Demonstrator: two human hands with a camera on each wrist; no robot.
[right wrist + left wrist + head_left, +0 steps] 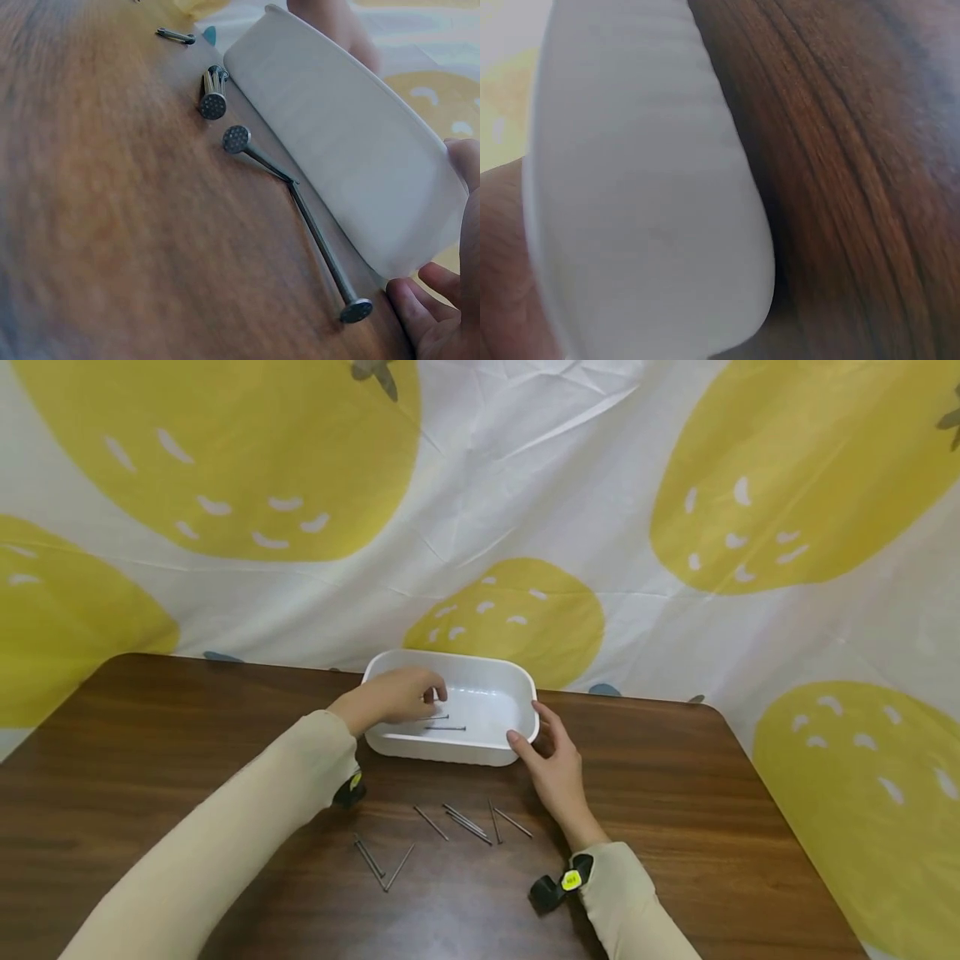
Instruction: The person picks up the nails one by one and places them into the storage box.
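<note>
A white oblong dish [442, 750] stands near the table's back edge. Over its left part is my left hand [393, 697], its fingers bent down inside; no nail shows between thumb and forefinger. Beneath and beside that hand, a nail [454, 727] lies on the dish floor, with another partly covered by the hand. At the right end my right hand [558, 772] grips the dish, thumb at the rim and fingers round the outer wall. The right wrist view shows these fingertips [409, 304] low against the dish [330, 127]. In the left wrist view the dish wall [652, 172] hides most of the left hand.
Several loose nails [467, 823] lie on the brown wooden table [660, 827] in front of the dish, with a smaller group [369, 857] further left. A fruit-printed cloth [465, 527] hangs behind the table's back edge.
</note>
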